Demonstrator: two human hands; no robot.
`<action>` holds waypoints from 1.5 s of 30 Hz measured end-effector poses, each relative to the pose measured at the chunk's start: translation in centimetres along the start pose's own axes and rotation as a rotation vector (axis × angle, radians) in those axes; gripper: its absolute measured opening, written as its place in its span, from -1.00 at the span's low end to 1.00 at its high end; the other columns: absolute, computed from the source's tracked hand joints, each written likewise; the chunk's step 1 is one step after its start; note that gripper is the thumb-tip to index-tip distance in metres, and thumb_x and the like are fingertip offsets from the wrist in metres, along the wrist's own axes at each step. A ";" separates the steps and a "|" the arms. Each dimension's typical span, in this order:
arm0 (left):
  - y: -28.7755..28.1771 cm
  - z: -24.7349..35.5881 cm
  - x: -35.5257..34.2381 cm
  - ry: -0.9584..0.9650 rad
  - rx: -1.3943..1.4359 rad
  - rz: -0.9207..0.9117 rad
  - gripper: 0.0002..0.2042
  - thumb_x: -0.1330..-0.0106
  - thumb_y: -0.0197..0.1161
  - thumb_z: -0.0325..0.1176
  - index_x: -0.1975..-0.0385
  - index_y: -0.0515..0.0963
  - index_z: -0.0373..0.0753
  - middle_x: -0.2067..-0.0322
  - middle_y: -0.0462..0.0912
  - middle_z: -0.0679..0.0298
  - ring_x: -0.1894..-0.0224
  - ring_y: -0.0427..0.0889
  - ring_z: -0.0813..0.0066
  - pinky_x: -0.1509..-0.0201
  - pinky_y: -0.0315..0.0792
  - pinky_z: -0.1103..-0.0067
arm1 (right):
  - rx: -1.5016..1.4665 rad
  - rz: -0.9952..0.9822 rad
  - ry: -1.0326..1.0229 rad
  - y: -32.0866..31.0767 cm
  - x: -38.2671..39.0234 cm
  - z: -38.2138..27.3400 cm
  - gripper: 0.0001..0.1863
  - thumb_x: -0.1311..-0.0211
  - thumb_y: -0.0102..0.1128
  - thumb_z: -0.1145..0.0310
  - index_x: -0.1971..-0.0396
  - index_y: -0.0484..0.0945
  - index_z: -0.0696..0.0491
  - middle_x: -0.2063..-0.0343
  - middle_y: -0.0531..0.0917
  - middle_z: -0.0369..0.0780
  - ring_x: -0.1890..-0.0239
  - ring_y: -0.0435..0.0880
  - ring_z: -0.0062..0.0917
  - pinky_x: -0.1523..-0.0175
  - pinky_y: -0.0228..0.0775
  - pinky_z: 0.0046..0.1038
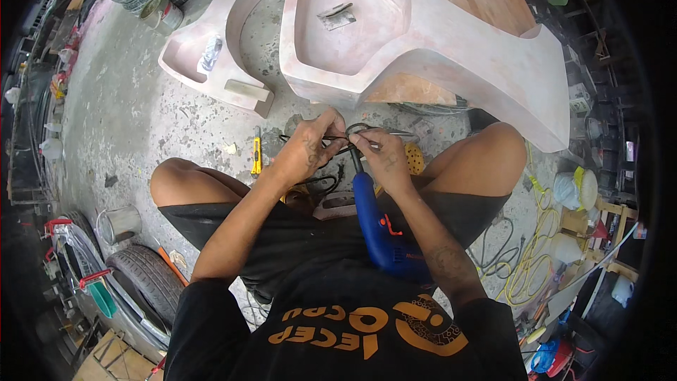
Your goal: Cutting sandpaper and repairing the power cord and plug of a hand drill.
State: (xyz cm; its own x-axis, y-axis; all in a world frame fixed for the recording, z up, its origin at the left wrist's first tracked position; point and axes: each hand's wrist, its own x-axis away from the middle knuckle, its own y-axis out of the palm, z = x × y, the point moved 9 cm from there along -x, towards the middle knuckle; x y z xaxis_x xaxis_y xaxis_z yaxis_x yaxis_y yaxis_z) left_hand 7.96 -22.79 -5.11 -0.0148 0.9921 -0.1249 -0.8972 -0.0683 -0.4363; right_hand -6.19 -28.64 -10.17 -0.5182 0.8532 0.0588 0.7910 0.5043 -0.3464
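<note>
The left hand (pixel 310 147) and right hand (pixel 383 159) pinch a black power cord (pixel 355 159) with curled fingers, the exact grip being hard to make out. From them, the cord's blue power tool (pixel 377 222) lies at five o'clock, a yellow utility knife (pixel 257 153) at nine, a pinkish-white moulded shell (pixel 458 46) at one.

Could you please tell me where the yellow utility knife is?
In the head view, the yellow utility knife lies on the concrete floor, left of the person's left hand.
</note>
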 end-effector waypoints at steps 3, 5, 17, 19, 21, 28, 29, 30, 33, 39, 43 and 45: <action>0.0 -0.1 -0.1 -0.050 -0.011 0.001 -0.72 -0.22 0.37 -0.66 0.17 0.42 -0.31 0.37 0.69 0.09 0.23 0.76 0.19 0.14 0.58 0.41 | -0.090 0.018 0.023 0.1 0.0 0.0 -0.70 -0.33 0.36 0.30 0.23 0.72 0.30 0.32 0.73 -0.09 0.27 0.71 -0.44 0.11 0.51 -0.45; -0.1 0.3 -0.4 -0.029 -0.017 0.002 -0.72 -0.23 0.37 -0.65 0.18 0.42 -0.30 0.39 0.68 0.10 0.25 0.75 0.21 0.16 0.57 0.42 | -0.179 0.006 0.067 0.2 0.2 0.2 -0.70 -0.37 0.33 0.30 0.20 0.72 0.30 0.33 0.72 -0.13 0.28 0.69 -0.49 0.11 0.50 -0.46; 0.4 0.5 0.1 0.156 0.045 0.077 -0.74 -0.25 0.31 -0.68 0.08 0.62 -0.33 0.31 0.68 0.06 0.30 0.70 0.09 0.24 0.55 0.36 | -0.216 -0.126 0.088 -0.1 -0.2 2.5 -0.75 -0.47 0.24 0.29 0.09 0.68 0.18 0.23 0.72 -0.23 0.19 0.62 -0.57 -0.01 0.44 -0.50; 0.4 0.7 0.6 0.242 0.016 0.125 -0.75 -0.25 0.31 -0.68 0.08 0.62 -0.33 0.30 0.68 0.06 0.30 0.68 0.04 0.24 0.55 0.34 | -0.262 -0.116 0.089 -0.2 -0.2 2.5 -0.73 -0.46 0.25 0.29 0.08 0.69 0.20 0.23 0.73 -0.21 0.18 0.63 -0.56 0.00 0.44 -0.50; 0.4 0.6 0.9 0.281 0.014 0.154 -0.75 -0.25 0.31 -0.68 0.09 0.63 -0.32 0.27 0.67 0.05 0.30 0.68 0.03 0.23 0.55 0.34 | -0.258 -0.128 0.113 -0.2 -0.2 2.3 -0.72 -0.46 0.26 0.28 0.07 0.69 0.20 0.23 0.73 -0.21 0.17 0.63 -0.56 -0.01 0.44 -0.50; 0.1 0.5 1.1 0.175 0.063 0.232 -0.78 -0.22 0.36 -0.66 0.13 0.64 -0.35 0.25 0.68 0.07 0.21 0.70 0.10 0.12 0.56 0.39 | -0.190 -0.155 0.130 -0.3 -0.3 2.0 -0.74 -0.48 0.25 0.32 0.07 0.66 0.22 0.18 0.71 -0.24 0.09 0.62 -0.60 -0.09 0.42 -0.52; 0.3 0.7 1.0 0.183 0.012 0.196 -0.77 -0.22 0.37 -0.65 0.13 0.65 -0.34 0.24 0.68 0.07 0.21 0.70 0.12 0.13 0.56 0.39 | -0.192 -0.156 0.129 -0.2 -0.4 2.0 -0.74 -0.48 0.25 0.32 0.07 0.66 0.22 0.18 0.71 -0.24 0.09 0.62 -0.60 -0.09 0.42 -0.52; 0.7 0.9 1.0 0.191 -0.037 0.159 -0.77 -0.22 0.38 -0.64 0.12 0.65 -0.34 0.24 0.68 0.08 0.21 0.70 0.14 0.13 0.56 0.40 | -0.232 -0.153 0.121 -0.2 -0.3 1.9 -0.75 -0.48 0.25 0.32 0.08 0.67 0.22 0.19 0.71 -0.24 0.10 0.63 -0.60 -0.08 0.43 -0.52; 0.4 1.1 1.0 0.237 0.016 0.164 -0.78 -0.24 0.33 -0.68 0.13 0.64 -0.33 0.23 0.66 0.06 0.22 0.69 0.08 0.13 0.57 0.38 | -0.200 -0.145 0.068 -0.4 -0.5 1.7 -0.75 -0.48 0.25 0.33 0.10 0.67 0.23 0.21 0.71 -0.24 0.12 0.63 -0.60 -0.07 0.43 -0.52; 0.4 0.2 0.1 0.151 0.043 0.110 -0.81 -0.22 0.39 -0.63 0.18 0.64 -0.34 0.24 0.68 0.06 0.22 0.69 0.11 0.11 0.55 0.35 | -0.182 -0.151 0.082 -0.4 -0.3 0.9 -0.71 -0.43 0.29 0.29 0.12 0.69 0.24 0.17 0.72 -0.15 0.07 0.66 -0.52 -0.03 0.51 -0.48; 0.8 0.4 0.4 0.229 0.040 0.140 -0.83 -0.24 0.35 -0.65 0.20 0.60 -0.36 0.23 0.66 0.04 0.20 0.67 0.06 0.10 0.54 0.34 | -0.195 -0.166 0.072 -0.3 -0.5 1.8 -0.70 -0.44 0.28 0.24 0.12 0.70 0.21 0.20 0.72 -0.20 0.11 0.64 -0.57 0.04 0.49 -0.51; 1.3 0.8 0.7 0.293 -0.047 0.162 -0.80 -0.25 0.30 -0.69 0.16 0.54 -0.36 0.23 0.62 0.03 0.17 0.64 0.01 0.09 0.53 0.33 | -0.240 -0.184 0.103 -0.2 -0.6 2.4 -0.71 -0.44 0.28 0.25 0.11 0.70 0.20 0.22 0.71 -0.23 0.14 0.63 -0.60 0.07 0.47 -0.52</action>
State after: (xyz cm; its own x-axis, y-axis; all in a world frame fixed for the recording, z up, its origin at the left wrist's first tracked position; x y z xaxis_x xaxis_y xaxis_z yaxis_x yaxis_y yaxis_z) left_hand 6.38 -22.07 -5.05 -0.0212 0.8958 -0.4440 -0.8720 -0.2338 -0.4300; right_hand -6.87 -29.60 -12.41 -0.6338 0.7474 0.1992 0.7474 0.6581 -0.0910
